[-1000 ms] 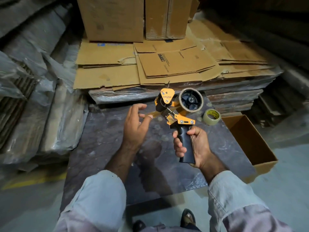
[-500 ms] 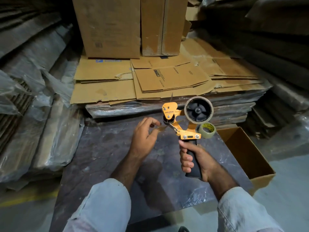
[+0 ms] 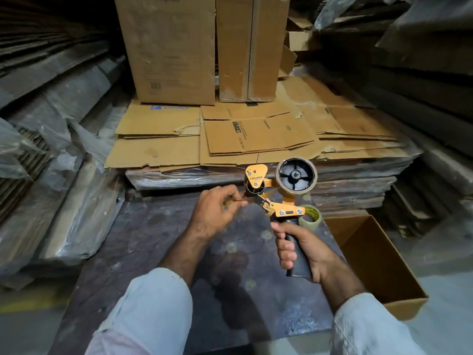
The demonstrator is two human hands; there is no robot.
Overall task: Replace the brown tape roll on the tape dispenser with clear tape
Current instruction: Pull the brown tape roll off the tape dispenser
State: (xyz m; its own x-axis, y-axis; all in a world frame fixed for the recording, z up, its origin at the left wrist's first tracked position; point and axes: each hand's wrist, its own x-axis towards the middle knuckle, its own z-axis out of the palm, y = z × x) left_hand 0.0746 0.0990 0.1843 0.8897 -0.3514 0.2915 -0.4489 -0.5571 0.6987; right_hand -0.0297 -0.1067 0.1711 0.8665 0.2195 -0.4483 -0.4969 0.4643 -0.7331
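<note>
The dispenser [image 3: 277, 198] is held upright in the air above the dark table [image 3: 158, 242], a little right of centre in the view. On its black hub sits a nearly spent roll [image 3: 297, 176], a thin tan ring at the dispenser's 1 o'clock. The orange front plate and roller sit at its 10 o'clock, and the toothed blade points toward 9 o'clock.

The right hand [image 3: 299, 248] is clenched around the black handle, at 6 o'clock from the orange body. The left hand [image 3: 215, 212] is at 9 o'clock from the dispenser, its fingertips pinched on a short brown tape end [image 3: 236, 199] that runs from the roller toward the hand.

The clear roll [image 3: 311, 216] lies on the table at 4 o'clock from the dispenser, partly hidden behind its frame and the right hand. Whether it touches the dispenser cannot be told.

At 4 o'clock from that roll an open box [image 3: 368, 260] stands just beside the table's edge. At 12 o'clock from the dispenser lies a stack of flat cartons [image 3: 256, 137], wrapped in plastic lower down, with two upright cartons [image 3: 199, 47] on top of it. More wrapped bundles [image 3: 64, 201] lie at 9 o'clock. Two pale sleeves [image 3: 151, 311] fill the bottom of the view.
</note>
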